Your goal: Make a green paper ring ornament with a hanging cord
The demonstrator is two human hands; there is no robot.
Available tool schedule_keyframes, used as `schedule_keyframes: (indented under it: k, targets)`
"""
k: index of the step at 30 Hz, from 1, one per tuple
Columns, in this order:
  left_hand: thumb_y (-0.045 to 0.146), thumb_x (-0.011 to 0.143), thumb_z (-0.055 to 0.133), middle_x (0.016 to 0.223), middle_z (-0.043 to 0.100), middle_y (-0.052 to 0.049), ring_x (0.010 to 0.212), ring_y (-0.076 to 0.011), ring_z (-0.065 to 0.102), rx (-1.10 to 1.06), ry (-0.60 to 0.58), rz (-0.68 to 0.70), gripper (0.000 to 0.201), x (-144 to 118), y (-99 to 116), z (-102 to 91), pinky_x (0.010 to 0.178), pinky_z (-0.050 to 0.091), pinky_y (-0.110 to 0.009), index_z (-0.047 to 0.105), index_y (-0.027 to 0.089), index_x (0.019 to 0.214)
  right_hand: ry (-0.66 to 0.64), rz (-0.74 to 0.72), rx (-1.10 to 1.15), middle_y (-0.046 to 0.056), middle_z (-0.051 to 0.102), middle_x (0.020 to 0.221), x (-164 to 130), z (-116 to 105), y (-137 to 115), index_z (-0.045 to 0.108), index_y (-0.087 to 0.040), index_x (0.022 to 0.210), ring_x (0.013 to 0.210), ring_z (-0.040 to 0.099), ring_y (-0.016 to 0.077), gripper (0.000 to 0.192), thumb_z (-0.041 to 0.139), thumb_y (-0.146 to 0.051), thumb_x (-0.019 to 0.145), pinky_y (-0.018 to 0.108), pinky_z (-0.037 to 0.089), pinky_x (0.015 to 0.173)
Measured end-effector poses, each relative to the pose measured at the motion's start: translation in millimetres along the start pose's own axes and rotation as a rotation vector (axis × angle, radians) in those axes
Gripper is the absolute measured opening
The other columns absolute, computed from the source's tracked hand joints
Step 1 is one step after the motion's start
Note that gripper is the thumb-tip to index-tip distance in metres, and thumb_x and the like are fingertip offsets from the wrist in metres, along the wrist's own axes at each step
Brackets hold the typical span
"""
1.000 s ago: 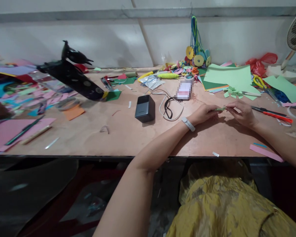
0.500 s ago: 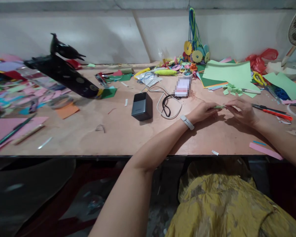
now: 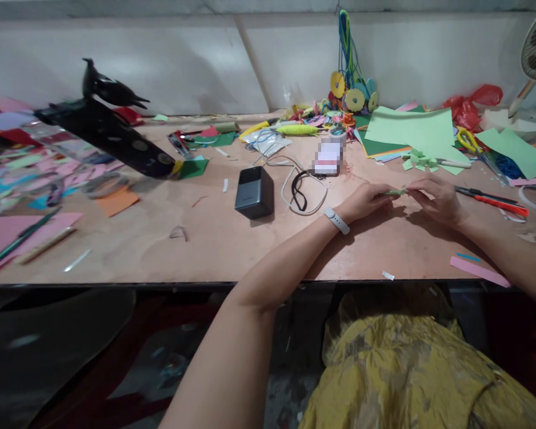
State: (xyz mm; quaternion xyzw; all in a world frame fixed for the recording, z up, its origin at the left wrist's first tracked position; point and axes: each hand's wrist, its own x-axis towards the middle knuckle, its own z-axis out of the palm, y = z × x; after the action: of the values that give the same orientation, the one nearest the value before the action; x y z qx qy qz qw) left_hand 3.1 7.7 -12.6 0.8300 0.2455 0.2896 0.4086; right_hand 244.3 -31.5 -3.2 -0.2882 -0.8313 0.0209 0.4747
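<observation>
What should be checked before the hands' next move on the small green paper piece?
1. Left hand pinches green paper piece: ok.
2. Right hand pinches its other end: ok.
3. Piece lifted off the table: cannot tell.
4. Red-handled cutter lies apart from the right hand: ok.
5. Cable lies away from both hands: ok.
6. Fold or shape of the piece: cannot tell, too small.

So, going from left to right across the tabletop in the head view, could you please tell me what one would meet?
Pink paper sheet → orange paper piece → dark grey box → left hand → small green paper piece pinched between both hands → right hand → red-handled tool.
</observation>
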Motion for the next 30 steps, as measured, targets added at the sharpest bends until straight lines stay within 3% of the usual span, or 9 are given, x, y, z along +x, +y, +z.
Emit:
schedule_keyframes:
  k: [13, 30]
  targets:
    - [0.030, 0.105, 0.059, 0.085, 0.081, -0.006, 0.078, -0.0138, 0.076, 0.019, -0.012, 0.014, 0.027, -0.1, 6.5, -0.5, 0.077, 0.058, -0.025, 0.075, 0.014, 0.120, 0.038, -0.059, -0.051, 0.004, 0.077, 0.089, 3.1, -0.2, -0.5, 0.075, -0.028, 0.101, 0.081, 0.073, 0.0212, 0.009, 0.066, -0.024, 0.101, 0.038, 0.062, 0.073]
    - [0.035, 0.107, 0.058, 0.086, 0.080, -0.007, 0.078, -0.0144, 0.076, 0.018, -0.017, 0.016, 0.030, 0.0, 3.7, -0.2, 0.076, 0.058, -0.026, 0.076, 0.014, 0.118, 0.017, -0.087, -0.063, 0.005, 0.079, 0.093, 1.8, -1.1, 0.6, 0.075, -0.028, 0.108, 0.085, 0.074, 0.0223, 0.013, 0.067, -0.021, 0.101, 0.039, 0.063, 0.075]
